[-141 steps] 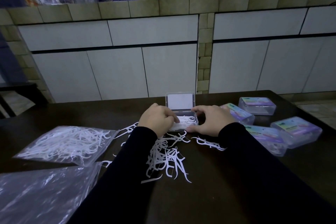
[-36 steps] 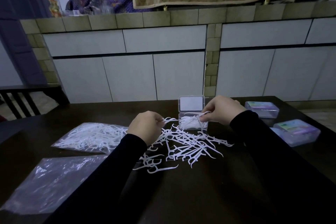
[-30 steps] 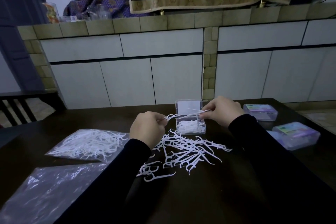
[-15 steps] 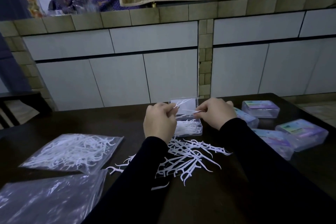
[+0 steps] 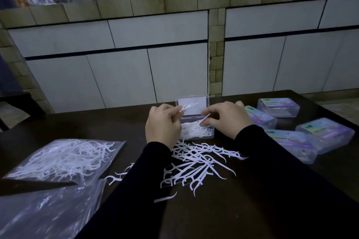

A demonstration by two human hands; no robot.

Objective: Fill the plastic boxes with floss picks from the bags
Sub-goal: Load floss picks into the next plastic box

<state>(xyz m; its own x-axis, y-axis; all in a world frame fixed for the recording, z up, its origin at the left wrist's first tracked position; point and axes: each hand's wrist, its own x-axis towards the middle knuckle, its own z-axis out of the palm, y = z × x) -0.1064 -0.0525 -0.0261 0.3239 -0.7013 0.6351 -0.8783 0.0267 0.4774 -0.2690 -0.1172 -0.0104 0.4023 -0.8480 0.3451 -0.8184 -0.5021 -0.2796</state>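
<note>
A clear plastic box stands open on the dark table, its lid upright, with white floss picks inside. My left hand pinches floss picks whose tips stick up in front of the lid. My right hand pinches another floss pick just above the box's right side. A loose heap of floss picks lies in front of the box. A clear bag holding floss picks lies at the left.
Several closed boxes with coloured labels sit at the right of the table. A flat plastic bag covers the near left corner. A tiled counter with white cabinet doors stands behind the table.
Both hands have come lower and closer to the open box, each with floss picks pinched. The camera tilted down slightly.
</note>
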